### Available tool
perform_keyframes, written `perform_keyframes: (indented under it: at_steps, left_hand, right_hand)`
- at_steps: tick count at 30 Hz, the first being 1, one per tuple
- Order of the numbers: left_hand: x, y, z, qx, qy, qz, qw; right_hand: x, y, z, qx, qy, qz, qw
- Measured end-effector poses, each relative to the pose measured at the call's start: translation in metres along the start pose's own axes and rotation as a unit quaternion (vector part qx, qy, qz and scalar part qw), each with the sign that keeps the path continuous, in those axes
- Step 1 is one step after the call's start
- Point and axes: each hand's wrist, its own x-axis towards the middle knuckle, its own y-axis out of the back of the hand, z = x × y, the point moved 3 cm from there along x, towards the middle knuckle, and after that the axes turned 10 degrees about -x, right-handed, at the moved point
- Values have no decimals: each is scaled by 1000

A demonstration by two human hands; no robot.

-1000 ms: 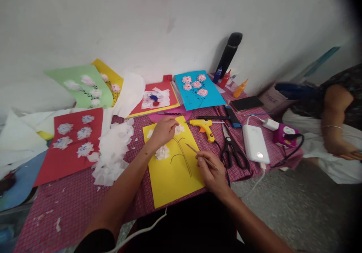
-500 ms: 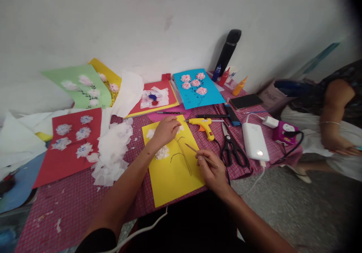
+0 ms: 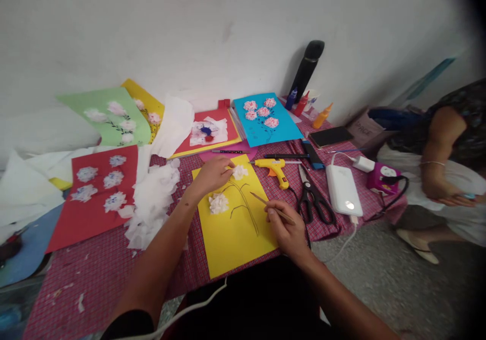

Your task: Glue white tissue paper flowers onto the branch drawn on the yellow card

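Observation:
A yellow sheet of paper (image 3: 235, 249) lies before me with thin branching stems drawn on it. White crumpled-paper flowers sit on its upper part, one paper flower (image 3: 240, 172) near the top edge and another flower (image 3: 218, 203) at the left. My left hand (image 3: 214, 175) rests over the sheet's upper left, fingers extended, fingertips at the left edge of the top flower. In my right hand (image 3: 286, 228) is a pencil (image 3: 273, 208), held between thumb and fingers, its point towards the stems without visibly touching the paper.
Right of the sheet are a yellow glue gun (image 3: 275, 170), black scissors (image 3: 313, 198) and a white power bank (image 3: 343, 190). White paper pieces (image 3: 154, 198) and a red flower sheet (image 3: 91, 213) lie left. A blue flower sheet (image 3: 281, 132) leans behind. A person (image 3: 442, 152) sits at right.
My left hand has shifted left, uncovering the top flower and the one at the left. My right hand keeps the pencil in nearly the same place. The seated person's foot has shifted.

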Motion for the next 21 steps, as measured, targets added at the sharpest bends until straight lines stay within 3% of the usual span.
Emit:
perform_keyframes:
  at_steps: [6,14,18,21]
  left_hand:
    - [-4,10,-13,73,-3,-28,997]
    - [-9,3,-16,111,-12,-76,991]
    - [-11,5,-8,106,-7,-81,991]
    - [-13,10,-5,106,-7,-83,991]
  right_hand:
    - [1,0,-2,-7,2,11,1000]
    - [2,-1,0,-25,23,7,999]
    - [7,2,-7,-116,70,6,991]
    - [3,5,-12,-228,105,-27,968]
